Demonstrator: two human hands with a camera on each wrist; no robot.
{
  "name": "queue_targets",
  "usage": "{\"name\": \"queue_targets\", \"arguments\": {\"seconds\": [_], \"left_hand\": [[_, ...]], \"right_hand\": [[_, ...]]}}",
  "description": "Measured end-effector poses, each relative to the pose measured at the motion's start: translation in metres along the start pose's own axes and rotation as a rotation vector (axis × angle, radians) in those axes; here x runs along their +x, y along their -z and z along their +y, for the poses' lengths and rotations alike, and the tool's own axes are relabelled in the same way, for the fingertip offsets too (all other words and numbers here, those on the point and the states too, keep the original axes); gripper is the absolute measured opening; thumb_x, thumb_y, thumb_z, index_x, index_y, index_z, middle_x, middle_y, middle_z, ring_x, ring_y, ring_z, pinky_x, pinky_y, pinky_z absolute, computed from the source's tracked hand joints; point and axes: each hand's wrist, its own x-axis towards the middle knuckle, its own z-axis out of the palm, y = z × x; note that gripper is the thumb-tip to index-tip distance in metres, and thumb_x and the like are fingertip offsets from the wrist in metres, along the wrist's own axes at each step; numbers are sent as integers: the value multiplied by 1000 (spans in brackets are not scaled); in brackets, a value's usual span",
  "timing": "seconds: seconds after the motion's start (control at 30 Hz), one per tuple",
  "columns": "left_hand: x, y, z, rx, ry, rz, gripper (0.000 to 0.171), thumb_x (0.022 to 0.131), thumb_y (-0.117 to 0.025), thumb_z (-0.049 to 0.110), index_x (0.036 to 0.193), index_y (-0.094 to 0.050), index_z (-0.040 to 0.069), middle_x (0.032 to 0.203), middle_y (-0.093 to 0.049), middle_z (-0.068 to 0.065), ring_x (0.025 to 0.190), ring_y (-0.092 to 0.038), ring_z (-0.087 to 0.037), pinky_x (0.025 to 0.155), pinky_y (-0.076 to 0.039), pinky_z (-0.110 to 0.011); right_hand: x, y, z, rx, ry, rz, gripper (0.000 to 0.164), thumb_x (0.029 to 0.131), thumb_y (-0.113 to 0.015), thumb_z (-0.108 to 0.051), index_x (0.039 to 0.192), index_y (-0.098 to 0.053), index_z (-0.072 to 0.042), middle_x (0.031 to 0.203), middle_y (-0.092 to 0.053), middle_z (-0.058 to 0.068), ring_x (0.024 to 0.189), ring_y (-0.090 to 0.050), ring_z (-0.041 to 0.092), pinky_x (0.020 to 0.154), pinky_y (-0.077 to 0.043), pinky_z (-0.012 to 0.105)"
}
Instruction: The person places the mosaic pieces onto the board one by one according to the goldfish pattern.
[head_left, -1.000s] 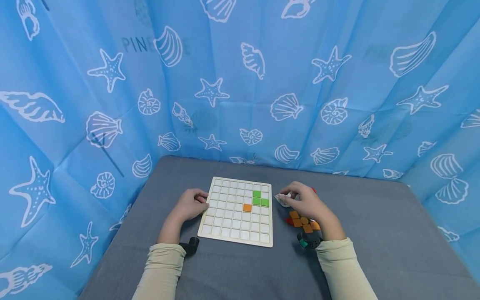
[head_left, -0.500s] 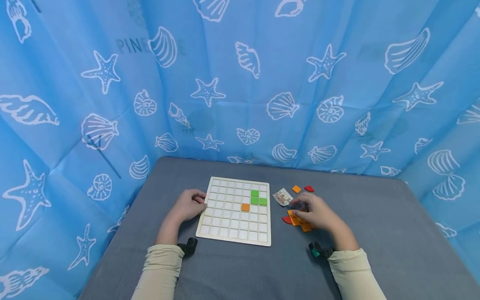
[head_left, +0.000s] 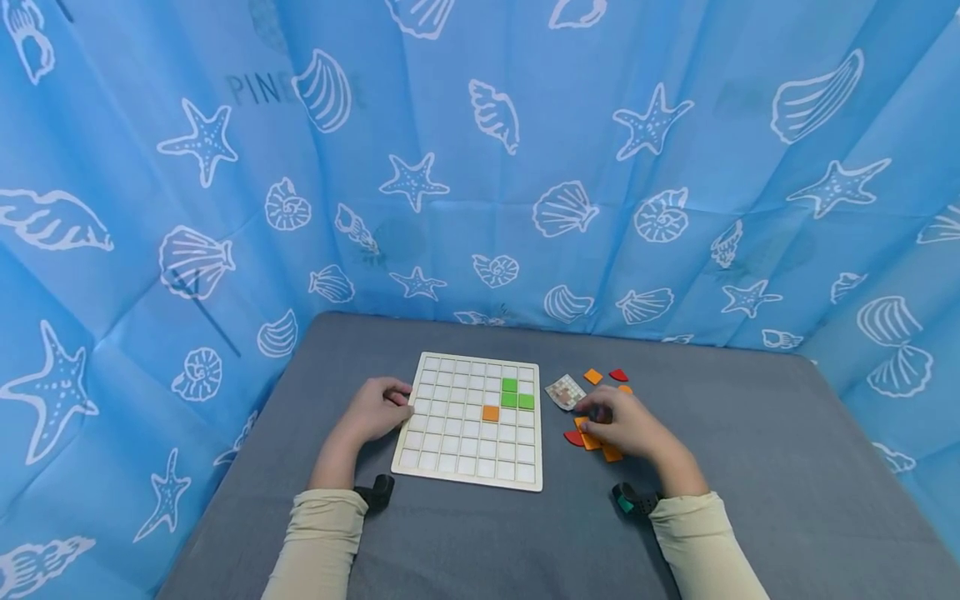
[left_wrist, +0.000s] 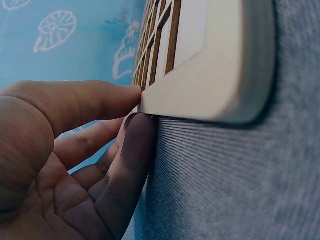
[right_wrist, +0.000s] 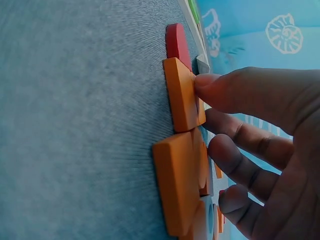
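A cream grid board (head_left: 450, 442) lies on the table, bearing several green tiles (head_left: 509, 400) and one orange tile (head_left: 491, 413). At the board's left edge, my left hand (head_left: 375, 410) pinches the rim; the left wrist view shows the thumb and a finger meeting at the frame (left_wrist: 215, 95). My right hand (head_left: 630, 425) bends over a cluster of orange tiles (head_left: 591, 442). In the right wrist view its thumb tip touches an orange tile (right_wrist: 180, 95), with a fingertip close against the far edge. The palm hides part of the cluster from above.
A small patterned card (head_left: 565, 392) lies right of the board. Behind it are a loose orange tile (head_left: 592, 377) and a red rounded piece (head_left: 618, 376). Another red piece (head_left: 573, 437) is beside the cluster. A shell-print curtain (head_left: 465, 233) hangs behind the grey table (head_left: 465, 542).
My right hand has moved from the card back toward the orange cluster, uncovering the card, a loose orange tile and a red piece. My left hand stays at the board.
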Motion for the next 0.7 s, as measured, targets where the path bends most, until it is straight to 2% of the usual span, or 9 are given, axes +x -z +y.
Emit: {"name": "queue_targets", "arguments": {"seconds": [0.2, 0.47, 0.7], "left_hand": [[1, 0, -1, -6, 5, -3, 34, 97, -72, 8, 130, -70, 1, 103, -66, -13, 83, -62, -21, 74, -53, -37], [1, 0, 0, -3, 8, -6, 35, 96, -73, 9, 130, -70, 1, 103, -66, -13, 82, -62, -21, 73, -53, -36], [0, 0, 0, -2, 1, -5, 35, 96, -73, 9, 130, -70, 1, 103, -66, -13, 82, -63, -21, 72, -53, -35]], "right_hand": [[1, 0, -2, -7, -19, 7, 14, 98, -74, -9, 112, -78, -6, 103, -67, 6, 75, -55, 16, 62, -48, 28], [1, 2, -3, -3, -38, -11, 19, 94, -77, -8, 114, -77, -6, 105, -67, 9, 78, -54, 17, 63, -49, 29], [2, 0, -2, -20, -23, -5, 18, 94, -77, -8, 112, -78, -6, 104, -67, 8, 79, -54, 17, 64, -48, 28]]}}
